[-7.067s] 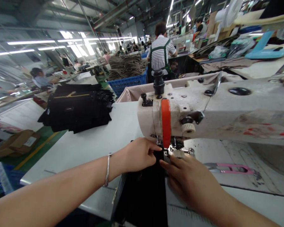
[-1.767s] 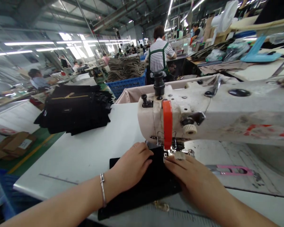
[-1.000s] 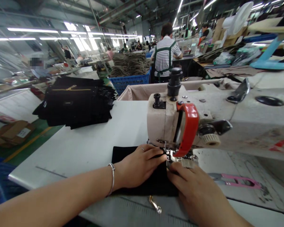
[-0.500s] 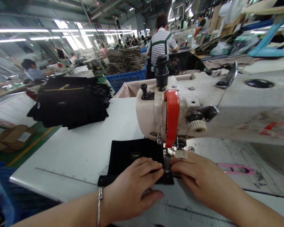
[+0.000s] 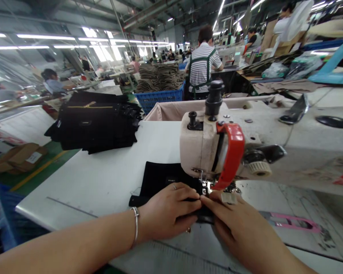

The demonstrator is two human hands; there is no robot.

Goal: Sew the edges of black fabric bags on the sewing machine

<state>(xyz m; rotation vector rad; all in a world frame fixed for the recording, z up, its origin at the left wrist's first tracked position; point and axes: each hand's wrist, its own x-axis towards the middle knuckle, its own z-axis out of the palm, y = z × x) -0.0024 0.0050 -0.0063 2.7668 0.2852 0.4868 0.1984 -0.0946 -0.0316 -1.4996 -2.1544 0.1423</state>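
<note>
A black fabric panel (image 5: 157, 179) with a small label lies on the white sewing table, its right edge under the presser foot of the sewing machine (image 5: 197, 148). My left hand (image 5: 171, 209), wearing a ring and a bracelet, presses closed fingers on the panel's near right part. Its thumb is mostly hidden. My right hand (image 5: 240, 217) grips the panel's right edge close to the needle, with its fingertips almost touching those of the left. A pale block-like piece (image 5: 229, 198) is at the right hand's fingers. The red guard (image 5: 231, 156) on the machine head hangs just above that hand.
A stack of black fabric pieces (image 5: 94, 121) sits on the table's far left. Behind the table are a pink cloth-lined bin (image 5: 168, 110) and a blue crate (image 5: 160, 99) of brown fabric. A co-worker in a striped shirt (image 5: 201, 68) faces away. A pink flat tool (image 5: 297, 222) lies right.
The view has swung slightly left. My right fingers have moved in beside the left fingertips on the panel. The red guard now sits tilted, and my left thumb has tucked in.
</note>
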